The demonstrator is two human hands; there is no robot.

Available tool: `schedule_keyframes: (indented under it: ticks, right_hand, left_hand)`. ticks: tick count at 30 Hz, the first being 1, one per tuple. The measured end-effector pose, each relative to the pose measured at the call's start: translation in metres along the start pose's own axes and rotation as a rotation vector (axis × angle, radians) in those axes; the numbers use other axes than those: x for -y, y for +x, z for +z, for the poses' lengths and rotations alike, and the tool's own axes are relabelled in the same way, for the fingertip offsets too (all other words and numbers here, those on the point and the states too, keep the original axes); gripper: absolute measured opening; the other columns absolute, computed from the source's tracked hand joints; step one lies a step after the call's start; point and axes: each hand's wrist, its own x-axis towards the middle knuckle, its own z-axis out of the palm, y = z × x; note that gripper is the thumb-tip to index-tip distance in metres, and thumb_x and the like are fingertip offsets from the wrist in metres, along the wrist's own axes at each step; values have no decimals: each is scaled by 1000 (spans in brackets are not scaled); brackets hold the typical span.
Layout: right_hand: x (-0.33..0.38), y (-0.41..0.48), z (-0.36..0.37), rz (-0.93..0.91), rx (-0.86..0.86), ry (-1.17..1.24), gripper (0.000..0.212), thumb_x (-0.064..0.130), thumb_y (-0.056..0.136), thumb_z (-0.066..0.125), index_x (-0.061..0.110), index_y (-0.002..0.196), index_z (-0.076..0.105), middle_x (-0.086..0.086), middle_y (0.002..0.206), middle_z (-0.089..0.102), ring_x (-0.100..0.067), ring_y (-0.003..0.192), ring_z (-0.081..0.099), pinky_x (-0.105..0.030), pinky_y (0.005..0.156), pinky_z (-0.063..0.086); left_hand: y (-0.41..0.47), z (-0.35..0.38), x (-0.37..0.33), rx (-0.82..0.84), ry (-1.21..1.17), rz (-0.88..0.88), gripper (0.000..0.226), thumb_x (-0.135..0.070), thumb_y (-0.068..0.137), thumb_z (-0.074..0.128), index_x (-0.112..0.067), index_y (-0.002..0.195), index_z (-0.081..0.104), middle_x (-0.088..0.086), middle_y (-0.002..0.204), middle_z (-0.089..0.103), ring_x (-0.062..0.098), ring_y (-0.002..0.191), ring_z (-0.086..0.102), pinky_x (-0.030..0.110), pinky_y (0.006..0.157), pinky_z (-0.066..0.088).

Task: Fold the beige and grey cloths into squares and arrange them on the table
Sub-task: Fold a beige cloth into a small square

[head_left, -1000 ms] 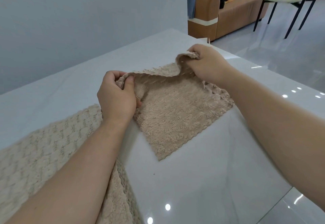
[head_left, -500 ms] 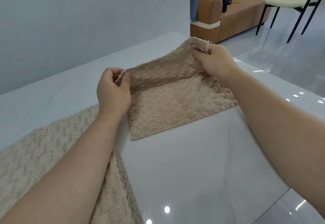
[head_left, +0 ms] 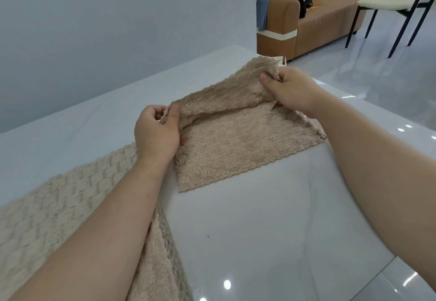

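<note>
Left hand (head_left: 157, 135): pinching the near corner of the beige cloth (head_left: 238, 144).
Right hand (head_left: 291, 90): gripping the far corner, lifting that edge.
Beige cloth: lying half-raised on the white table (head_left: 259, 230).
Second beige cloth (head_left: 47, 218): lying beneath the left forearm.

The left hand (head_left: 155, 133) and right hand (head_left: 290, 88) raised the beige cloth (head_left: 236, 140)'s top layer off the lower one. The right hand drew its corner up and outward, and the lower layer swung squarer on the bench (head_left: 259, 230).
</note>
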Motion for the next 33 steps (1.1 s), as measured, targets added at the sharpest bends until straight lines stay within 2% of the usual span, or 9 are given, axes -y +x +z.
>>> schedule_keyframes:
  ticks: [5,10,13,16,19,22,25,30,33]
  right_hand:
    - [-4,5,-4,-55,-2,-132,53,52,104,39,4,85,52,-9,72,55,-26,69,53,-36,67,40]
    - [-4,3,-2,-40,-101,-83,48,47,101,50,6,76,50,-8,66,48,-24,62,46,-36,60,39]
    - [-4,4,0,77,-85,214,39,44,99,58,6,100,68,-15,84,59,-31,76,62,-42,60,61]
    - [-5,4,3,189,-23,410,35,43,99,59,13,113,68,-19,113,68,-35,106,68,-35,66,63]
    - [-4,3,4,186,2,366,37,47,99,54,16,114,67,-22,126,64,-37,115,65,-41,74,65]
    - [0,0,2,127,12,262,35,49,98,48,22,111,66,-26,118,65,-39,106,67,-53,79,62]
    - [1,0,3,44,-14,105,31,47,97,43,27,105,66,-14,97,72,-33,91,68,-57,87,56]
    - [2,2,2,57,-18,76,43,58,91,40,25,102,64,-16,87,69,-40,85,66,-61,81,56]
    - [0,0,2,45,-28,98,38,56,94,40,28,104,64,-9,77,64,-41,85,65,-60,82,57]
  left_hand:
    - [-4,3,-2,59,-161,-84,32,-26,100,64,4,109,56,-1,89,54,0,55,67,37,70,65]
    - [-7,1,-6,40,-139,-4,16,-30,99,64,-19,93,55,-9,84,60,0,61,68,47,75,64]
    - [-7,1,-8,48,-153,34,14,-31,100,61,-25,92,52,-9,91,62,5,68,73,51,78,62]
    - [-6,0,-5,90,-136,41,15,-45,96,60,-33,91,53,-9,95,59,15,89,71,50,82,62]
    - [-4,0,-1,125,-49,41,16,-58,90,56,-42,88,54,-15,89,58,17,92,66,50,88,59]
    - [-5,3,-3,120,47,124,21,-43,102,51,-22,102,52,-13,83,54,3,73,53,29,77,53]
    - [-7,2,-6,102,137,181,20,-36,105,48,-16,105,49,-12,80,51,-1,67,47,7,58,37]
    - [-8,-1,-11,73,155,174,18,-33,106,48,-15,103,48,-11,78,50,2,65,46,7,56,37]
    - [-6,-1,-8,61,131,147,20,-37,104,50,-16,104,51,-13,80,51,0,68,48,20,67,43]
